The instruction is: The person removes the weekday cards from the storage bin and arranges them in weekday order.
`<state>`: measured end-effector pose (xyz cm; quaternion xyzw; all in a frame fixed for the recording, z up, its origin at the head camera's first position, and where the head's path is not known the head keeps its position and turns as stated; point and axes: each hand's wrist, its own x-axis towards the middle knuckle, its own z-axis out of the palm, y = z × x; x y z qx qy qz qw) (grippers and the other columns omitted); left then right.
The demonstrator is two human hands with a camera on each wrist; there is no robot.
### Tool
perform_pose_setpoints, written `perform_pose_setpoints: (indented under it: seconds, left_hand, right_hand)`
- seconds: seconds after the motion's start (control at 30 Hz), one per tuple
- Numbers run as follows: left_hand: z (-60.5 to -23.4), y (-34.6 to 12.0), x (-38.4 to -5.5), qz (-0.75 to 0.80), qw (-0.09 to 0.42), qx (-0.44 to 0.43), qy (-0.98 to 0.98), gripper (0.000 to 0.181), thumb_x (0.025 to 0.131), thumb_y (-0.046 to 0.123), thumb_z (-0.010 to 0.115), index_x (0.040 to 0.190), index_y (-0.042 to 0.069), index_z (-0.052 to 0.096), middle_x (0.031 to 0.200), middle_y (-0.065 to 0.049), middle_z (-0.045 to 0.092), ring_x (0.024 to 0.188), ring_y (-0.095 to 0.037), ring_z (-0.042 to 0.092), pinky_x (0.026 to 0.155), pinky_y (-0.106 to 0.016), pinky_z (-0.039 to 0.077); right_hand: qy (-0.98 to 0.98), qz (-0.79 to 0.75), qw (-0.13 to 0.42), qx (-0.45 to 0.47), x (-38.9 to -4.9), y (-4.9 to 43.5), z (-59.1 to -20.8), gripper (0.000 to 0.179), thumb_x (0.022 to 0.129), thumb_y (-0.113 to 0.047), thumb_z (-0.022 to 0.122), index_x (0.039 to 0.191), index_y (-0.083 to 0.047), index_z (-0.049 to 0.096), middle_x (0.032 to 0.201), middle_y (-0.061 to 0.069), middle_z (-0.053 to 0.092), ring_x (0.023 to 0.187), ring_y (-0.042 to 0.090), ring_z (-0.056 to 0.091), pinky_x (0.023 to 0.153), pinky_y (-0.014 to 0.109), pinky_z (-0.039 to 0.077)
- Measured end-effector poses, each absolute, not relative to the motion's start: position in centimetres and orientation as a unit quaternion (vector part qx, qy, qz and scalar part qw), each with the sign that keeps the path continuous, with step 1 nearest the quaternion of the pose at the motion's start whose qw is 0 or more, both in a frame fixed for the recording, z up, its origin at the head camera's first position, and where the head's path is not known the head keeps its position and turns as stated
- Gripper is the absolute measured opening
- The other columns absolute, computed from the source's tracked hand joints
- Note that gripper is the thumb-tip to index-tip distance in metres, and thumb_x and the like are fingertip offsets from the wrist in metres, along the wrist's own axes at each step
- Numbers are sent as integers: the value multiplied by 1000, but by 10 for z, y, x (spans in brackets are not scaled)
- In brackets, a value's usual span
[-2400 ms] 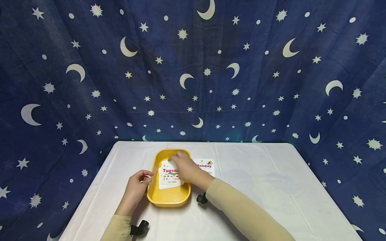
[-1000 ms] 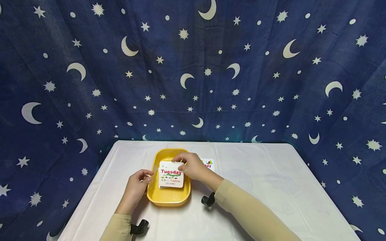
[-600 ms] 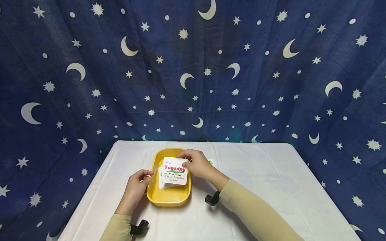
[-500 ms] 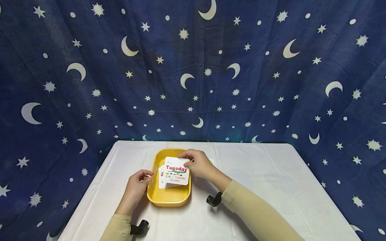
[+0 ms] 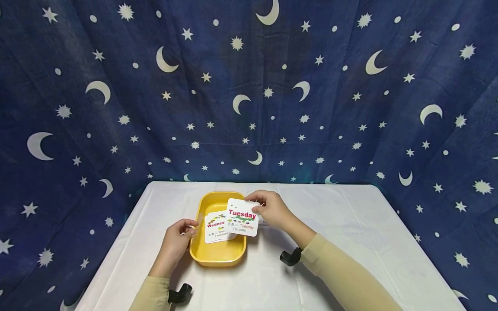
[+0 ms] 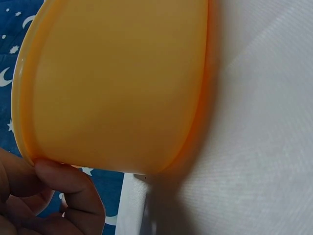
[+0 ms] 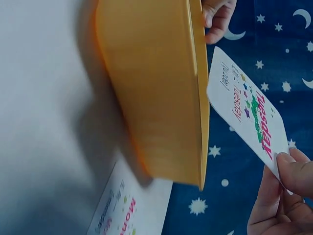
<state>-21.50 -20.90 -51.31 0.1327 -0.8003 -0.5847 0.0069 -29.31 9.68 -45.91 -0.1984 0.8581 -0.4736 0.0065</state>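
Observation:
My right hand (image 5: 275, 212) pinches a white flashcard (image 5: 242, 219) printed "Tuesday" by its upper right corner, thumb on the printed face. Tilted, the card hangs over the right rim of a yellow plastic tray (image 5: 216, 255). In the tray lies a flashcard (image 5: 216, 233) whose visible letters read "Wednes", with more card edges under it. My left hand (image 5: 175, 245) holds the tray's left rim between thumb and fingers, as the left wrist view shows at the rim (image 6: 20, 93). A "Monday" flashcard (image 7: 131, 208) lies on the table right of the tray, mostly hidden by my right hand in the head view.
The tray stands on a white cloth-covered table (image 5: 330, 242). Behind it hangs a dark blue curtain (image 5: 249, 77) with moons and stars. Black wrist cameras (image 5: 180, 294) are worn on both wrists.
My right hand has lifted the "Tuesday" card off the pile and carried it rightward to the tray's right rim, uncovering the "Wednes" card. My left hand stays on the tray.

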Motion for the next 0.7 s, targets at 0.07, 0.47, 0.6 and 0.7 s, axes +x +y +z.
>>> perform_pose_setpoints:
  seconds: [0.07,0.47,0.6,0.7]
  left_hand:
    - [-513,-209,-215,-583,9,133,-802,19,104,0,60,119,-1,70,90,-7,58,69,-17,53,54,-26,48]
    - [-513,-210,-215,-580,9,134,-804,19,104,0,60,119,-1,70,90,-7,58,69,-17,53,54,-26,48]
    - [-513,-209,-215,-583,8,133,-801,18,104,0,60,119,-1,70,89,-6,58,69,-17,52,54,-26,47]
    - [-513,-209,-215,-586,7,133,-799,18,104,0,60,119,-1,70,89,-6,58,69,-16,52,54,-26,47]
  right_hand:
    - [861,-471,7,-192,-294,102,-458,38,90,6,75,117,-20,82,118,-2,78,89,17,62,80,29,53]
    - [875,-453,17,-172,-296,133,-460,37,90,7,74,116,-18,82,113,-1,79,88,17,62,78,28,52]
    - [875,-451,14,-176,-297,145,-462,36,90,7,73,116,-17,82,113,1,79,87,18,61,76,27,51]
    - [875,-450,6,-179,-299,155,-463,36,89,7,73,115,-16,82,112,2,80,86,18,60,74,27,51]
